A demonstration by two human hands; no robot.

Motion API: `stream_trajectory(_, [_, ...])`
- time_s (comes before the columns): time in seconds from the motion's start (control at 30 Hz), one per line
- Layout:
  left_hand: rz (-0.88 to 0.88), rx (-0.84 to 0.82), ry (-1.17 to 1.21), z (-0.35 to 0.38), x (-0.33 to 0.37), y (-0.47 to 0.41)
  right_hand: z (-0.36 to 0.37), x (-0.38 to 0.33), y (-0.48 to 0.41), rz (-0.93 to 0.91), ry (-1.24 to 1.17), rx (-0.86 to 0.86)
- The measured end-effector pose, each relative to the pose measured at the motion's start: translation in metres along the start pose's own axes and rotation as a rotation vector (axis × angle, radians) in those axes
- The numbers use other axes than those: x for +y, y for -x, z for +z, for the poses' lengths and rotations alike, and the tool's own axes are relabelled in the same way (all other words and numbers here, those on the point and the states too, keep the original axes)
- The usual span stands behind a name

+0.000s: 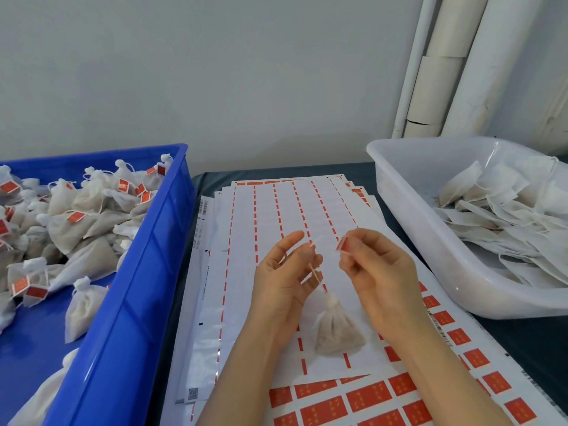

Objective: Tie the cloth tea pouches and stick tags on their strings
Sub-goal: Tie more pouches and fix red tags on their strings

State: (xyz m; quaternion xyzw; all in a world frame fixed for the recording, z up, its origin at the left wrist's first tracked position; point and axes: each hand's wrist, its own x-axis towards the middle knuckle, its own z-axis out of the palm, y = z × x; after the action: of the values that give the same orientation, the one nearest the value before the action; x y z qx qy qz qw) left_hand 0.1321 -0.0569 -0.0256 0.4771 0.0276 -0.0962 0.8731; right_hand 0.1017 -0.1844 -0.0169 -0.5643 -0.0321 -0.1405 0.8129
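Observation:
A tied white cloth tea pouch hangs by its string just above the sticker sheets. My left hand pinches the upper end of that string between thumb and fingers. My right hand pinches a small red tag a short way right of the string's free end. The tag and the string are apart.
A blue crate on the left holds several tied, tagged pouches. A white tub on the right holds flat untied pouches. Sticker sheets, mostly peeled, cover the dark table; red stickers remain on the near sheets. White pipes stand behind.

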Motion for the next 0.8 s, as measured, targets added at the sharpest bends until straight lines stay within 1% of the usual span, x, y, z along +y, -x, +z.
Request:
stream_trajectory(0.07, [0.006, -0.015, 0.05, -0.001, 0.002, 0.0, 0.005, 0.003, 0.003, -0.001, 0.132, -0.035])
stream_trajectory(0.13, [0.024, -0.029, 0.054, -0.001, 0.003, 0.0, 0.009, 0.007, 0.003, -0.023, 0.269, -0.026])
stream_trajectory(0.2, [0.044, -0.028, 0.025, 0.001, 0.003, 0.0, 0.011, 0.01, 0.001, -0.037, 0.323, -0.012])
stream_trajectory(0.43, [0.087, -0.102, -0.018, 0.002, 0.002, 0.003, 0.012, 0.012, -0.002, -0.061, 0.322, 0.032])
stream_trajectory(0.8, [0.11, -0.099, -0.04, 0.002, 0.001, 0.003, 0.012, 0.012, -0.002, -0.067, 0.294, 0.086])
